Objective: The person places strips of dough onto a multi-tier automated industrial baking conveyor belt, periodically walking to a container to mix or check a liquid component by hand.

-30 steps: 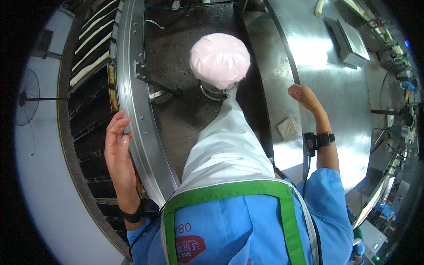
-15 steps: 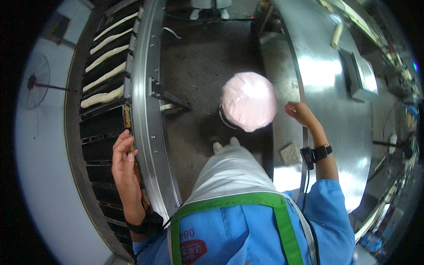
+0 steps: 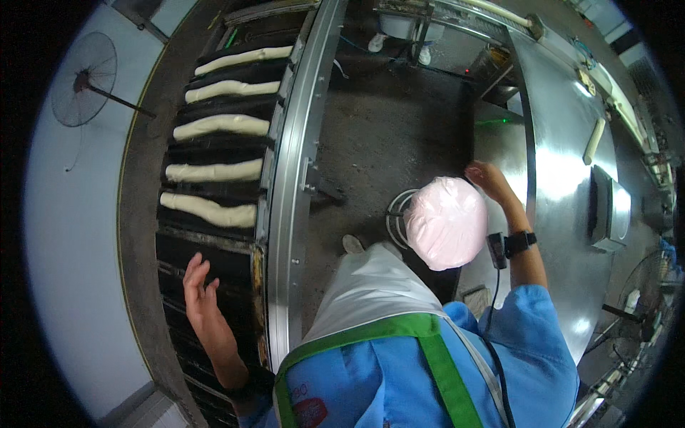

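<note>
My left hand hovers over the empty black baking pans, its fingers apart and nothing in them. Just beyond it, several pale dough strips lie one per slot in a row of black pans along a steel conveyor rail. My right hand is loosely curled, with no object visible in it. It hangs by the edge of the steel table, just above the far right side of a round stool seat wrapped in pink plastic.
On the table lie a dough strip and a metal box-shaped device. The stool's metal rings stand out beside its seat. Another person's white shoes show at the far end. A wall fan is at left.
My view has shifted toward the conveyor, with the dough strips now nearer and the stool lower right. My left hand has left the pan edge and is over the pans. My right hand stays curled.
</note>
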`<state>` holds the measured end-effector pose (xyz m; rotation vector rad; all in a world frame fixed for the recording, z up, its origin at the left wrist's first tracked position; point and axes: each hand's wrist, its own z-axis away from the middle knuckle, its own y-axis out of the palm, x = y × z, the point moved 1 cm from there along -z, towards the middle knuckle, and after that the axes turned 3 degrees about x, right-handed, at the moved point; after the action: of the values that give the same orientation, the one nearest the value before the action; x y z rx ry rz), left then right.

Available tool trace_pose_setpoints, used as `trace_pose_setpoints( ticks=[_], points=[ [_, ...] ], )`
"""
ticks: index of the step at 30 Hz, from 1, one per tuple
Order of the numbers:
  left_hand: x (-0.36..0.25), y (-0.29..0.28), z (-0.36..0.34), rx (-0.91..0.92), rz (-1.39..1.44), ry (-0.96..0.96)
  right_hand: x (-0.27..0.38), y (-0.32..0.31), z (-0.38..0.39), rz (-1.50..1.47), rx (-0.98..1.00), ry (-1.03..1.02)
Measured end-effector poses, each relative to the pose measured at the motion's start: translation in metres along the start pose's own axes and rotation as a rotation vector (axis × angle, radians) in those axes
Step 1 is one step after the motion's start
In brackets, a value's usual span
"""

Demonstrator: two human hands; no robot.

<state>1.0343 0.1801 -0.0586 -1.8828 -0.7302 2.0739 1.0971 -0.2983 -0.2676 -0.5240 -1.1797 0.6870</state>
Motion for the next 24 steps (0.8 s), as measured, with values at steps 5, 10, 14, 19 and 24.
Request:
trace_pose_setpoints(
  ticks=[5,10,14,19,24],
  points=[
    [0.01,-0.033,-0.017,-0.184,-0.065,-0.091,0.04,-0.001,-0.055,0.066,0.126,-0.035],
    [-0.005,-0.032,-0.059,-0.391,-0.08,-0.155,0.054,-0.04,-0.128,0.164,0.067,-0.065],
    [-0.007,-0.019,-0.105,-0.454,-0.057,-0.233,0.063,-0.079,-0.201,0.271,0.045,-0.091],
    [-0.014,0.014,-0.16,-0.494,-0.096,-0.223,0.067,-0.104,-0.303,0.339,0.098,-0.092],
    [-0.045,0.084,-0.245,-0.231,-0.22,0.074,0.022,-0.126,-0.415,0.485,0.24,-0.175]
  ],
)
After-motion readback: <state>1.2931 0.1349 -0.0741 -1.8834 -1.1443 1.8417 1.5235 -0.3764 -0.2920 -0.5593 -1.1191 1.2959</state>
